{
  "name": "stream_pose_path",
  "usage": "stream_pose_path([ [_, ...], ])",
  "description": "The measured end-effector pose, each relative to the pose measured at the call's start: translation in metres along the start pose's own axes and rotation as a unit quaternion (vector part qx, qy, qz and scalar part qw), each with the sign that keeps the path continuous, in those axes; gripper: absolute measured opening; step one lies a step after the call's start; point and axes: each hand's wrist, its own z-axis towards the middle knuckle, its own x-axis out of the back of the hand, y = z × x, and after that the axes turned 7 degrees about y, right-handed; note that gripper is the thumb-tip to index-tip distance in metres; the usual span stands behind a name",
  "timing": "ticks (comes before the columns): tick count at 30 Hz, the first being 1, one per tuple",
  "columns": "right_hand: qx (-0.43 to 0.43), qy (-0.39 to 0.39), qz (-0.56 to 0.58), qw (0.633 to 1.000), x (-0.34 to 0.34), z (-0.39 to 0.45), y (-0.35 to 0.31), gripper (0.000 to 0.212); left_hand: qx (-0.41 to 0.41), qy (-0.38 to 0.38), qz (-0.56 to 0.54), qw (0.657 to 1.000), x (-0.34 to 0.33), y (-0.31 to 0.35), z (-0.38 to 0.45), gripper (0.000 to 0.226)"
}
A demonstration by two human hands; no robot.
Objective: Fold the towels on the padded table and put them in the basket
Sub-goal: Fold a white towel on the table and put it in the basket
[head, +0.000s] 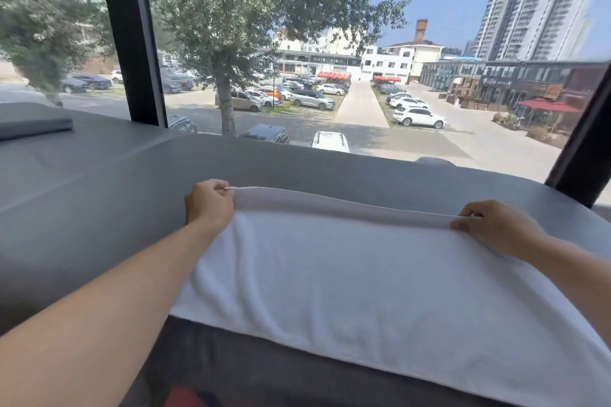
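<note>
Towel: white terry towel (347, 274) lay flat on grey padded table (99, 208), ready for folding.
Grip: left hand (209, 205) and right hand (496, 225) each pinched a far corner to keep the edge taut.

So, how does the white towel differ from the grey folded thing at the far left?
The white towel lies spread out near the person, both hands pinching its far edge: left hand, right hand. The grey folded thing is darker, compact and untouched. Both rest on the padded table.
</note>
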Motion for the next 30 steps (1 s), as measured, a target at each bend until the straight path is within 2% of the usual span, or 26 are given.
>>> stream_pose_path([
  [3, 0.009, 0.029, -0.050, 0.998, -0.009, 0.008, 0.002, 0.007, -0.046, -0.052, 0.092, 0.993, -0.016, 0.007, -0.004, 0.064],
  [4, 0.019, 0.053, -0.092, 0.994, -0.012, 0.011, 0.000, 0.005, -0.059, -0.067, 0.118, 0.989, -0.021, 0.007, -0.003, 0.067],
  [6, 0.025, 0.097, -0.134, 0.986, -0.019, 0.015, -0.018, 0.026, -0.094, -0.082, 0.176, 0.976, -0.031, 0.009, 0.001, 0.068],
  [8, 0.061, 0.120, -0.074, 0.988, -0.028, 0.011, -0.063, 0.032, -0.107, -0.104, 0.207, 0.967, -0.041, 0.017, 0.002, 0.062],
  [10, 0.129, 0.091, 0.009, 0.988, -0.040, -0.001, -0.125, 0.034, -0.128, -0.135, 0.251, 0.950, -0.050, 0.022, 0.000, 0.050],
  [13, 0.188, -0.023, 0.082, 0.978, -0.065, -0.028, -0.214, 0.042, -0.172, -0.191, 0.331, 0.908, -0.050, 0.012, 0.003, 0.046],
  [16, 0.227, -0.121, 0.059, 0.965, -0.098, -0.048, -0.264, 0.061, -0.189, -0.231, 0.374, 0.878, -0.037, -0.008, 0.013, 0.055],
  [21, 0.257, -0.156, 0.021, 0.953, -0.113, -0.049, -0.270, 0.076, -0.207, -0.206, 0.409, 0.865, -0.018, -0.026, 0.015, 0.064],
  [26, 0.259, -0.161, 0.024, 0.952, -0.110, -0.049, -0.263, 0.076, -0.189, -0.202, 0.421, 0.864, -0.012, -0.024, 0.007, 0.067],
  [30, 0.242, -0.164, -0.007, 0.956, -0.096, -0.041, -0.220, 0.072, -0.177, -0.206, 0.420, 0.866, -0.013, -0.023, 0.008, 0.071],
])
